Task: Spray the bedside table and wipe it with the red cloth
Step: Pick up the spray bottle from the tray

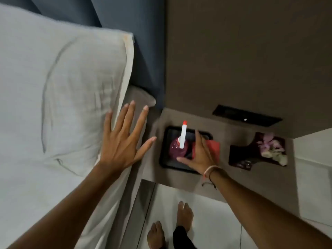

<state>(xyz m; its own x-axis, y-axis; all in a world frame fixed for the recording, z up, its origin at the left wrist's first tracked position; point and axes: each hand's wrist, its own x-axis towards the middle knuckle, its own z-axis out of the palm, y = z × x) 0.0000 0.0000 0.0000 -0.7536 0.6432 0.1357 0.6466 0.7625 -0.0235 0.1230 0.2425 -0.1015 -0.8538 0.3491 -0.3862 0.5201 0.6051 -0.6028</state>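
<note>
A spray bottle (179,147) with a dark red body and a white, red-tipped nozzle stands upright on a black tray (164,159) on the brown bedside table (222,178). The red cloth (213,147) lies on the tray's right side, partly under my right hand (199,157). That hand is spread over the tray just right of the bottle, with its thumb near the bottle's base; it grips nothing that I can see. My left hand (124,141) hovers open with fingers apart above the bed's edge, left of the table.
A white pillow (62,87) and bed fill the left side. A dark card with flowers (258,151) lies on the table's right part. A black socket panel (246,115) sits on the wall behind. My bare feet (172,225) stand on the white floor below.
</note>
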